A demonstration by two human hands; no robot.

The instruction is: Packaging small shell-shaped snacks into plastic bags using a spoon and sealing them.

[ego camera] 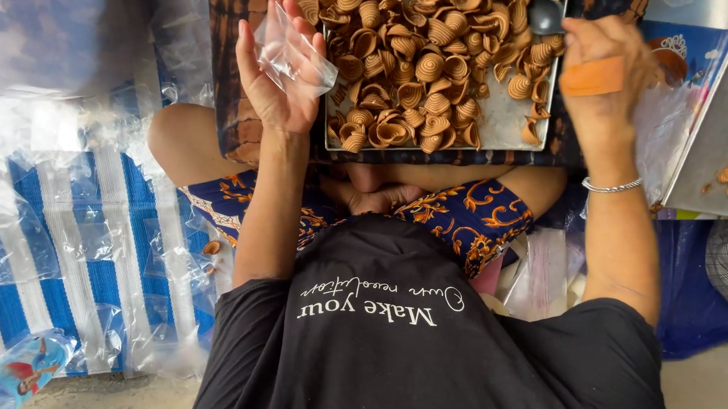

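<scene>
Over a metal tray [508, 124] of shell snacks [423, 55], left hand [281, 85] pinches a clear bag [296, 56] upright; right hand [604, 71] clasps a spoon [545, 12].

We see a small bag [296, 56] of clear, glossy, crinkled plastic film pinched in the left hand [277, 77], while the right hand [599, 63], with a matt orange strip across its back, grips a dark, smooth spoon [545, 12] at the tray's right edge. The tray [504, 125] looks like dull brushed metal, and the ridged, matt brown shell-shaped snacks [423, 55] piled on it have a dry, baked surface. On the right wrist we make out a shiny metal bracelet [613, 187], and more glossy, wrinkled clear plastic sheeting [95, 224] lies over a blue-and-white striped woven mat [97, 281].
</scene>
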